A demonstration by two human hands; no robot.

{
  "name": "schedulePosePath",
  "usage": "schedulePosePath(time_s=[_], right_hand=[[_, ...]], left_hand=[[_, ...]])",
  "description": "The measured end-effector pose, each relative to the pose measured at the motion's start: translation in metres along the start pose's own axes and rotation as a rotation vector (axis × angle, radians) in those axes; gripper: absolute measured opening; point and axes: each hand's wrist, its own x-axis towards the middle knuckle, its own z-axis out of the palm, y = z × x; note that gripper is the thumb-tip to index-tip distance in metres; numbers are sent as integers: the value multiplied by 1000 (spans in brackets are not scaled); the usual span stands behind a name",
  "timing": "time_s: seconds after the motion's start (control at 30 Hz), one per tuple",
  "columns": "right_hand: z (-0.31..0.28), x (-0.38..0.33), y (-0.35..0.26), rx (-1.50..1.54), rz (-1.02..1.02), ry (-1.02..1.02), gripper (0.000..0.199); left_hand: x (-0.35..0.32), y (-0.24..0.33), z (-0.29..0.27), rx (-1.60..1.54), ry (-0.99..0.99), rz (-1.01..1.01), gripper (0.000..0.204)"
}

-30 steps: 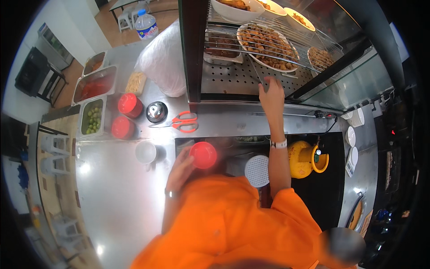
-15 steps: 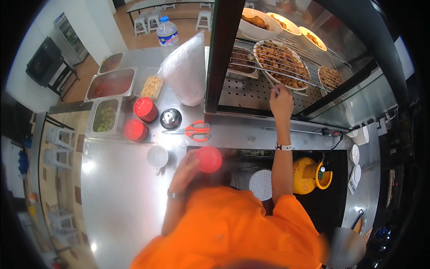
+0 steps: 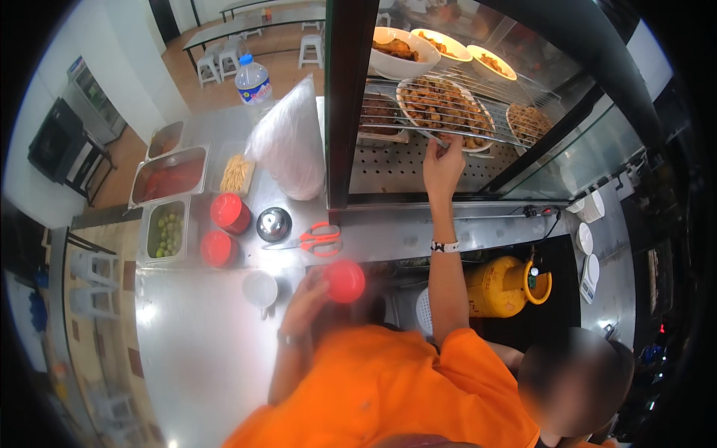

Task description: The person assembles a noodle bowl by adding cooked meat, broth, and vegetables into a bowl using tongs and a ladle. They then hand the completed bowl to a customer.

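Note:
My left hand [image 3: 304, 300] is closed round the edge of a small round red bowl [image 3: 344, 281], held over the counter's near edge. My right hand [image 3: 445, 160] reaches into the glass display case, with its fingers closed on the pale handle of a serving utensil [image 3: 432, 137]. What the far end of that utensil is cannot be made out. It lies by the rim of an oval white dish [image 3: 482, 148] piled with brown chopped food, which sits under a wire rack [image 3: 515, 95].
On the steel counter [image 3: 202, 336] stand a white mug [image 3: 260, 288], orange-handled scissors [image 3: 321, 239], red-lidded jars [image 3: 230, 213], a shiny dome [image 3: 274, 224], food trays [image 3: 169, 228] and a plastic bag [image 3: 291, 142]. A yellow gas cylinder [image 3: 499, 288] sits below. Another person's head [image 3: 575, 381] is at lower right.
The whole view has shifted. My right hand has drawn slightly closer along the dish, still gripping the utensil. My left hand keeps the bowl. Another person has come in at lower right.

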Motion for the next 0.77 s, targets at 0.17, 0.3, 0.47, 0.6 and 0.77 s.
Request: schedulePosePath(time_s=[0.17,0.3,0.47,0.6,0.77], right_hand=[[16,-21,17,191,265,10,48],[2,-45,21,119,469,-72,58],[-83,-49,-26,-82,107,-28,26],[-146,-78,-69,99,41,12,39],[-216,-124,-115,91,-633,126,16]], left_hand=[[-3,-8,-1,-23,-19,-14,39],[-10,-12,-1,21,23,-43,40],[-11,-3,2,36,-14,7,45],[-10,-3,10,61,-40,0,49],[16,-33,7,147,-189,-162,75]])
